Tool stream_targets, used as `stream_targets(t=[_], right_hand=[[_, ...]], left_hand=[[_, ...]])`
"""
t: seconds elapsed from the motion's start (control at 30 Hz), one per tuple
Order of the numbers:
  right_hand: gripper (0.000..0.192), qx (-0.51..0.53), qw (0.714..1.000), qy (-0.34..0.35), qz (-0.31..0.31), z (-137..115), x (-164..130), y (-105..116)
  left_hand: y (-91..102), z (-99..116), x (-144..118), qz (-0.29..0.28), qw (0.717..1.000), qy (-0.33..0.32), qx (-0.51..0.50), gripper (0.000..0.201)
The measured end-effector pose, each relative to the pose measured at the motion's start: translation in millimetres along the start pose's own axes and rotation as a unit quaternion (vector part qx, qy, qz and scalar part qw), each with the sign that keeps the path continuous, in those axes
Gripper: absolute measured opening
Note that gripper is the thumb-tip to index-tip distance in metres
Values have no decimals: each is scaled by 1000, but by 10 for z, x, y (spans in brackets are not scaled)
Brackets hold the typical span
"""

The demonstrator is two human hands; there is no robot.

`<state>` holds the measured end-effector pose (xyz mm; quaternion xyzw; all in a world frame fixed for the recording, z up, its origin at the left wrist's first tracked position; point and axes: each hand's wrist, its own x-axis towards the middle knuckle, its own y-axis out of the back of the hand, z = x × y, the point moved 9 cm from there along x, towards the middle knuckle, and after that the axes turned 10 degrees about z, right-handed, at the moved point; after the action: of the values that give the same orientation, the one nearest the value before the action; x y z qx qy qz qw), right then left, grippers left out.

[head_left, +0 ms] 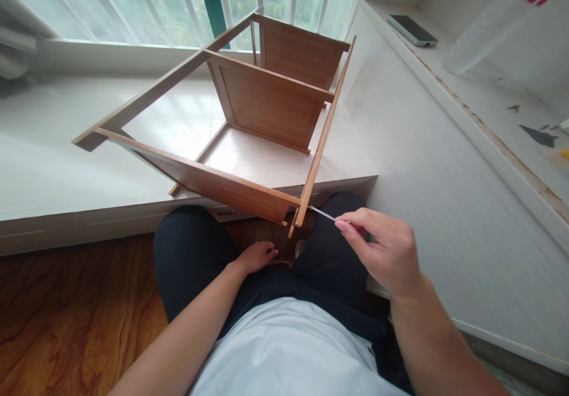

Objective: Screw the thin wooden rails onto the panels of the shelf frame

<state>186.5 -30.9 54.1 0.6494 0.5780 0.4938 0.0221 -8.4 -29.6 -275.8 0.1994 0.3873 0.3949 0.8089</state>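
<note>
- The wooden shelf frame [267, 105] was set at a slant on the white worktop [53, 165] below the window, with its near corner hung out past the front edge; this placing was probably chosen so that the joint there could be reached from a seated position.
- The near corner was held by neither hand; the frame's weight appeared to be carried by the worktop.
- A small brass-coloured fastener [310, 208] was seen at the lower end of the right rail [317, 165], where the near panel [222, 191] was met.
- The tip of a thin metal hex key [324, 214], as far as its shape could be judged, was brought to that fastener, and the shaft was pointed along it, presumably for straight engagement.
- By the right hand [389, 245], the hex key was pinched between thumb and fingertips; the grip was narrow, closed on the key's outer end, and the frame was not touched by the fingers.
- The left hand [255, 258] was rested low between the thighs, apart from the frame, with its fingers curled; whether anything was enclosed by that grip could not be told.
- A phone [412, 30] and a plastic bottle [484, 34] were kept on the shelf [493, 93] to the right, clear of the work.
</note>
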Motion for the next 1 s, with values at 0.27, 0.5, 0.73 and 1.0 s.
stream_targets(t=[0.27, 0.5, 0.73, 1.0], right_hand=[[8, -12, 999, 33, -9, -33, 8, 10], [12, -19, 998, 66, 3, -68, 46, 38], [9, 121, 977, -173, 11, 249, 1, -46], [27, 569, 627, -529, -52, 398, -366, -769]], left_hand=[[-18, -17, 11, 3, 1000, -5, 2, 33], [-24, -15, 19, 4, 1000, -10, 7, 33], [-33, -35, 24, 4, 1000, -5, 3, 33], [-43, -54, 30, 4, 1000, 3, -6, 32]])
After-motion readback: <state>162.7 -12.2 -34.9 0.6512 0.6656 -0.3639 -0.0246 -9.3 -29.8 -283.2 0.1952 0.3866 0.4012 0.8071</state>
